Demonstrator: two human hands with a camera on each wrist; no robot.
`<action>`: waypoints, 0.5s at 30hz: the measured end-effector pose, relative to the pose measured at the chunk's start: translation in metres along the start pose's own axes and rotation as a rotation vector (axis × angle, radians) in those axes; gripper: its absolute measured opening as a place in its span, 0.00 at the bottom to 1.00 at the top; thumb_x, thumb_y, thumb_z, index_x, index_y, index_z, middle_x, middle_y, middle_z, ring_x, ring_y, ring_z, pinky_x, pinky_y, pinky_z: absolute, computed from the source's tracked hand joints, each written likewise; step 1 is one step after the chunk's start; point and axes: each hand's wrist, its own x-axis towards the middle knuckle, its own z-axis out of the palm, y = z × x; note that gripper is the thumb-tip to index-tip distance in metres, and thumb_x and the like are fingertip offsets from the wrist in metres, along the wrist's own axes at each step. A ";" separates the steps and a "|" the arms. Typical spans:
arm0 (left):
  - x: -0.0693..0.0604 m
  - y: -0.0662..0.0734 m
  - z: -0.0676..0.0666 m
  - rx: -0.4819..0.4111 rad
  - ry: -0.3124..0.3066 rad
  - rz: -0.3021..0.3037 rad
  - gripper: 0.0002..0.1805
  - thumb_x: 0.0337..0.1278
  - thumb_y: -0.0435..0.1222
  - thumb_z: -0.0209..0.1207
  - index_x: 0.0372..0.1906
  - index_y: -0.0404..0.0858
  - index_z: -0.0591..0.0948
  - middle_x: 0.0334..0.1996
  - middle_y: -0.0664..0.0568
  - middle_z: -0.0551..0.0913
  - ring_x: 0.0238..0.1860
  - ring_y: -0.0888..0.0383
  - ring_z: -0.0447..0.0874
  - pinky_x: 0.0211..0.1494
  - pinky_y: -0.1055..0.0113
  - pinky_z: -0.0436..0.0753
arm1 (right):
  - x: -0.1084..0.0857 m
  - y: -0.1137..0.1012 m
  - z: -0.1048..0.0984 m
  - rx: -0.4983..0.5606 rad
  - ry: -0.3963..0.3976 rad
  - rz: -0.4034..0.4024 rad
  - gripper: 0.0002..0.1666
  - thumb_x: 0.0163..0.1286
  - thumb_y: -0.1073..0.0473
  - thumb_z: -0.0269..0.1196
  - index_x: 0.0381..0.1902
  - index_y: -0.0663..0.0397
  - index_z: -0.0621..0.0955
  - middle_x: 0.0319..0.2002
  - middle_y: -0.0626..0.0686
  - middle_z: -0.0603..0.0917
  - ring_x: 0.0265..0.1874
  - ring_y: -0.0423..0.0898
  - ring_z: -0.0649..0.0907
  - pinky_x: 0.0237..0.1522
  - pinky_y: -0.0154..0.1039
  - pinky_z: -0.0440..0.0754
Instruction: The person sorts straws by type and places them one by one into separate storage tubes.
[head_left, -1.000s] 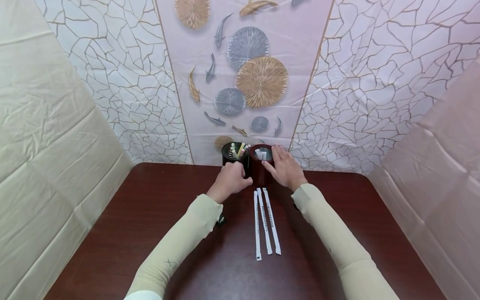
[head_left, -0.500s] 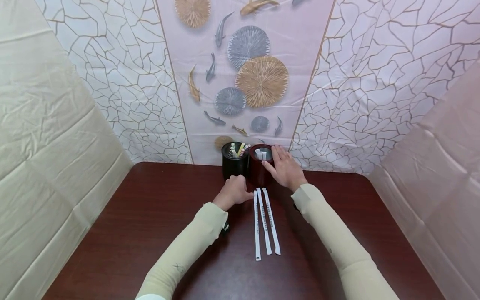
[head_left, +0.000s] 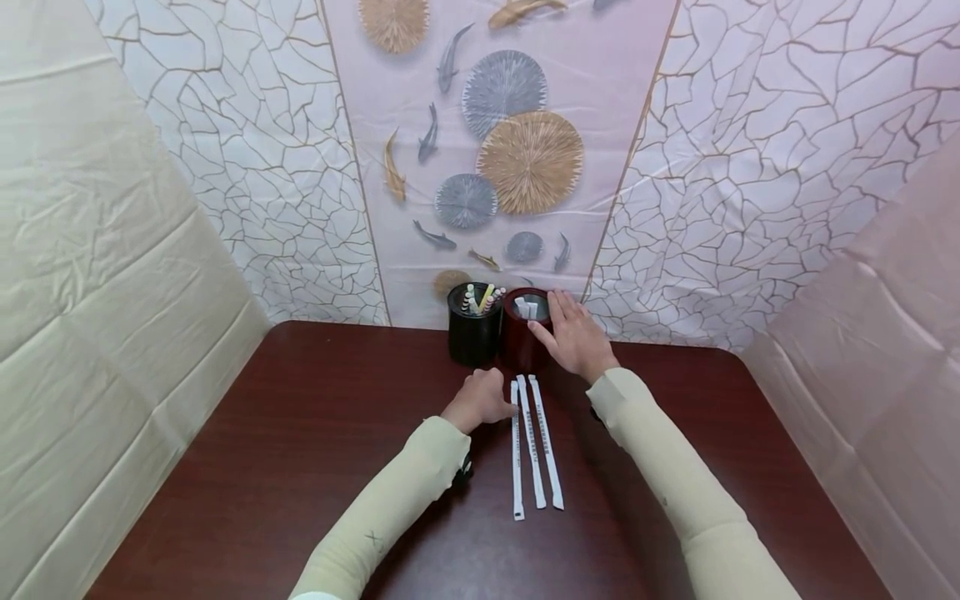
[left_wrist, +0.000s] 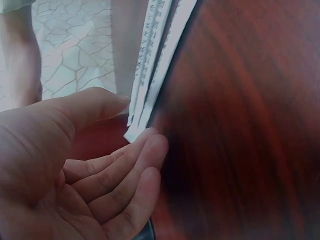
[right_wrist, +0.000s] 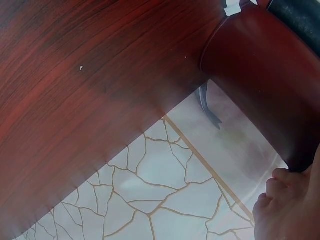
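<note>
My left hand (head_left: 480,398) is low over the table beside the top ends of three white paper-wrapped straws (head_left: 537,442). In the left wrist view its fingers (left_wrist: 140,195) are loosely bent, with the thumb apart from them; the straw ends lie just past the fingertips and nothing is gripped. My right hand (head_left: 579,337) rests against the right side of a dark red cup (head_left: 521,346), its fingers fairly straight along the rim and the thumb at the front. White wrapped ends (head_left: 527,308) show inside that cup. In the right wrist view the fingertips meet the cup's rim.
Touching the red cup on its left is a black cup (head_left: 472,337) with several striped and coloured paper straws (head_left: 480,300). Behind both cups hangs a patterned cloth wall (head_left: 525,242). The dark red wooden table (head_left: 337,433) extends to both sides.
My left hand has moved down and slightly right, away from the front of the black cup to the straw ends. My right hand stays at the red cup. The view shifts slightly.
</note>
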 end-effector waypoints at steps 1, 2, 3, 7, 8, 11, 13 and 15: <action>0.004 -0.002 0.004 0.011 -0.005 0.001 0.18 0.62 0.47 0.73 0.26 0.41 0.80 0.22 0.50 0.79 0.26 0.53 0.79 0.30 0.64 0.79 | 0.000 0.000 0.000 0.003 0.001 0.000 0.53 0.84 0.29 0.37 0.85 0.65 0.49 0.86 0.65 0.50 0.86 0.61 0.51 0.85 0.59 0.53; 0.005 -0.002 0.006 0.013 -0.007 -0.001 0.18 0.62 0.47 0.73 0.26 0.41 0.81 0.23 0.49 0.80 0.26 0.53 0.80 0.31 0.63 0.79 | -0.001 0.000 0.000 0.006 0.000 0.000 0.53 0.84 0.29 0.37 0.85 0.65 0.49 0.86 0.65 0.50 0.86 0.61 0.51 0.85 0.59 0.53; 0.005 -0.001 0.008 0.017 -0.006 0.000 0.18 0.62 0.47 0.73 0.26 0.41 0.80 0.23 0.49 0.80 0.26 0.53 0.79 0.30 0.63 0.79 | -0.001 0.000 0.000 0.008 -0.001 0.000 0.53 0.84 0.29 0.37 0.86 0.65 0.48 0.86 0.65 0.50 0.86 0.62 0.51 0.85 0.59 0.53; 0.003 0.003 0.013 0.018 -0.001 -0.003 0.17 0.62 0.46 0.72 0.25 0.41 0.81 0.23 0.49 0.79 0.26 0.53 0.78 0.29 0.64 0.77 | -0.001 0.000 0.000 0.014 -0.003 -0.003 0.53 0.84 0.29 0.38 0.86 0.64 0.48 0.86 0.65 0.50 0.86 0.62 0.51 0.85 0.60 0.53; 0.000 0.006 0.012 0.017 0.006 -0.006 0.17 0.62 0.45 0.72 0.27 0.40 0.81 0.24 0.48 0.80 0.27 0.52 0.79 0.28 0.64 0.76 | -0.001 0.000 0.000 0.012 -0.003 -0.004 0.53 0.84 0.29 0.37 0.86 0.64 0.48 0.86 0.65 0.50 0.86 0.61 0.51 0.85 0.60 0.53; 0.001 0.008 0.014 0.020 0.014 -0.014 0.15 0.62 0.44 0.73 0.29 0.39 0.82 0.26 0.48 0.80 0.30 0.51 0.79 0.29 0.63 0.77 | 0.000 0.001 -0.001 0.005 -0.005 -0.005 0.53 0.84 0.28 0.37 0.86 0.64 0.48 0.86 0.65 0.50 0.86 0.61 0.51 0.85 0.59 0.53; 0.001 0.009 0.016 0.030 0.019 -0.023 0.15 0.62 0.45 0.73 0.32 0.39 0.83 0.27 0.49 0.81 0.32 0.51 0.79 0.31 0.62 0.78 | 0.000 0.001 -0.001 -0.003 -0.007 -0.005 0.53 0.84 0.28 0.36 0.86 0.64 0.48 0.86 0.65 0.50 0.86 0.61 0.51 0.85 0.59 0.53; 0.002 0.010 0.016 0.035 0.023 -0.035 0.15 0.62 0.45 0.73 0.35 0.38 0.83 0.29 0.49 0.82 0.33 0.50 0.80 0.32 0.60 0.80 | 0.000 0.001 -0.002 -0.006 -0.009 -0.006 0.53 0.84 0.28 0.36 0.86 0.65 0.48 0.86 0.65 0.50 0.86 0.61 0.51 0.86 0.59 0.53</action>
